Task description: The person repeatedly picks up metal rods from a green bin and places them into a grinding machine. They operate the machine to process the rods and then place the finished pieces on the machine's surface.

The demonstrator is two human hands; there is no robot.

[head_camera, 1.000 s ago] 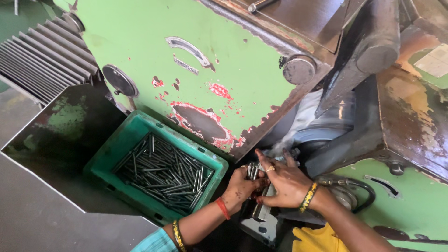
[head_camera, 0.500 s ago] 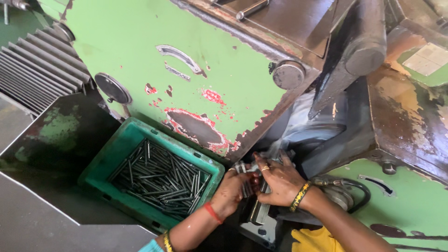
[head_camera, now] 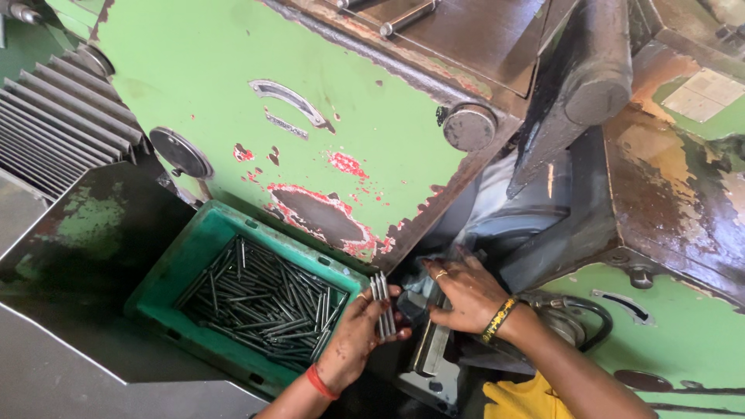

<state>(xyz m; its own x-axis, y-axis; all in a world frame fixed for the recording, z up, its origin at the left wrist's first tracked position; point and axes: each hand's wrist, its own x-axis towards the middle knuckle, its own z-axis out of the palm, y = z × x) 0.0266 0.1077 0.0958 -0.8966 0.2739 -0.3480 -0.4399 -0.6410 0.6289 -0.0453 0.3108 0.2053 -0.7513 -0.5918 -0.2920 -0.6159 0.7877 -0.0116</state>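
The left hand's grip is closed around a small bundle of steel rods, standing upright above its fingers. Just right, the right hand rests half-open on the machine's metal guide, holding nothing. Left lies the green crate of rods.

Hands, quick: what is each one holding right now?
Left hand: closed on a small bundle of metal rods.
Right hand: fingers spread, resting at the machine's feed slot; holds nothing visible.

Both hands work close together, forearms reaching in from below: the left hand closed in a grip, red band at its wrist; the right hand palm-down, fingers curled, beaded bracelet on.
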